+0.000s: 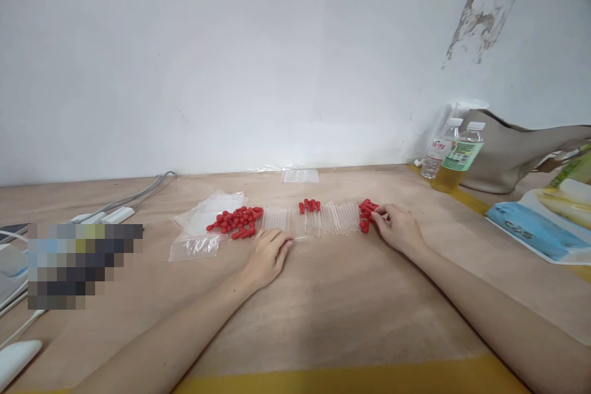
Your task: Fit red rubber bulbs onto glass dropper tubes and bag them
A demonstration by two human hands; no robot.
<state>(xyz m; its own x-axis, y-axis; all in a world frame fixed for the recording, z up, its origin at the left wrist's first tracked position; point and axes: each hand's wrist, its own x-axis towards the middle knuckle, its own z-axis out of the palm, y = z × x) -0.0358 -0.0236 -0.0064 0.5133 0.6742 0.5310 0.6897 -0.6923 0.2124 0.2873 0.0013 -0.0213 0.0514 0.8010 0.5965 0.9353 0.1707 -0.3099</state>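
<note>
A row of clear glass dropper tubes [318, 220] lies across the middle of the wooden table [323, 301]. Red rubber bulbs [236, 221] are heaped at its left end, a few red bulbs [309, 205] sit at the middle, and another small heap of red bulbs [366, 214] lies at the right end. My left hand [268, 255] rests on the table with its fingers curled against the near ends of the tubes. My right hand [398, 226] pinches at the right heap of bulbs, fingers closed on one.
Clear plastic bags [203, 229] lie left of the bulbs, another small bag [300, 175] by the wall. Two bottles [455, 157] and a beige bag [512, 151] stand at the back right, a blue packet [526, 231] beside them. Cables and a white device [111, 215] sit at left.
</note>
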